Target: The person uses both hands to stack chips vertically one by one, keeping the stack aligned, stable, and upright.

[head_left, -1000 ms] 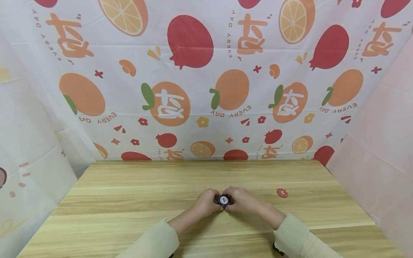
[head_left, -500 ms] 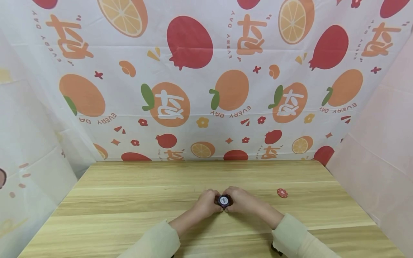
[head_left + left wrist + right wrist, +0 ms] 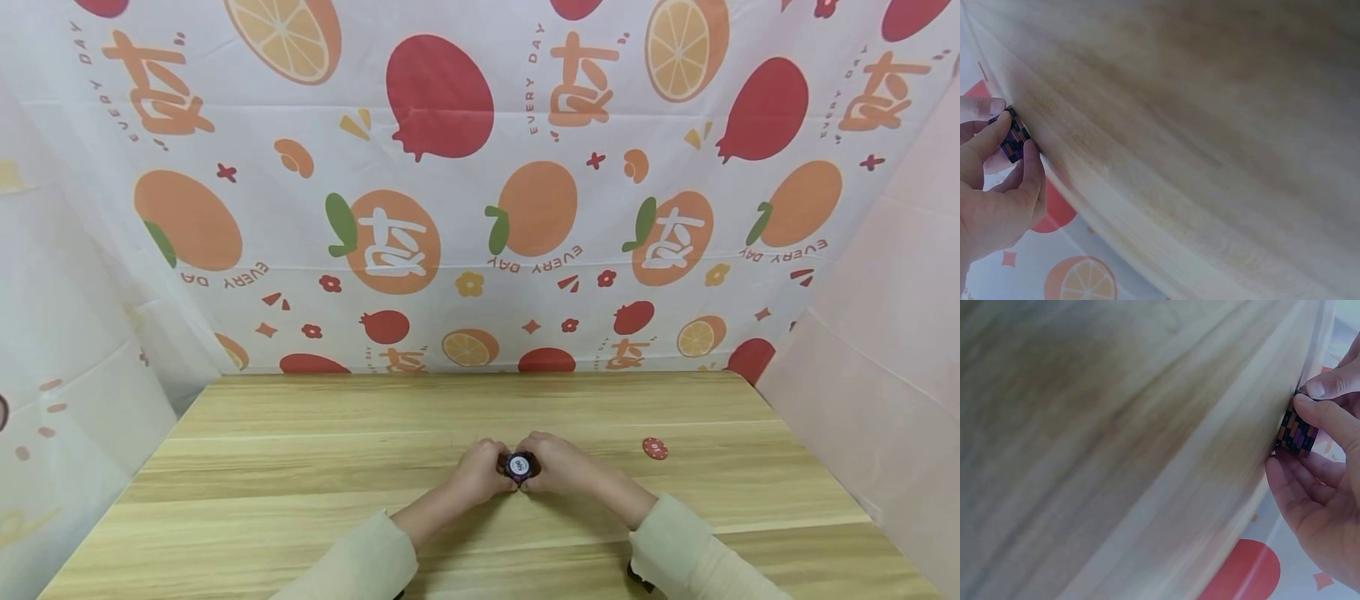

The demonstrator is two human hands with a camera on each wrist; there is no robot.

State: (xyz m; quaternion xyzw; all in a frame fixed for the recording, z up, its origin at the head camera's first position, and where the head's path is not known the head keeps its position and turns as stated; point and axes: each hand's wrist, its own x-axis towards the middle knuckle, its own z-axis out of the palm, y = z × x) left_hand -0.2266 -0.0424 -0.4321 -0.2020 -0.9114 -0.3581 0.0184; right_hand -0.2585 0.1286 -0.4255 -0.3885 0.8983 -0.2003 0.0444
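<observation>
Chips in a small stack [image 3: 519, 466] are sitting on the wooden table [image 3: 300, 467], near its middle, squeezed between the two hands. The left hand [image 3: 480, 472] is closing on the stack from its own side and the right hand [image 3: 558, 465] from the other, so the hands are nearly meeting around it. Only the dark top chip with its pale centre is showing between the fingertips in the head view.

One stack is being held; how many chips are making it up cannot be counted, though the wrist views are showing several layers with striped edges in dark, purple and orange [image 3: 1015, 135] [image 3: 1298, 430]. One single red chip [image 3: 655, 448] is lying flat on the table, well apart to the right of the right hand. Two hands are showing, both in pale green sleeves [image 3: 360, 560].

In the left wrist view, the left hand's fingers [image 3: 985, 140] are curling round the side of the stack, thumb and finger pinching it against the table. In the right wrist view, the right hand's fingers [image 3: 1325, 419] are bending over the stack's edge in the same way, gripping it. Neither hand is lying flat or spread
</observation>
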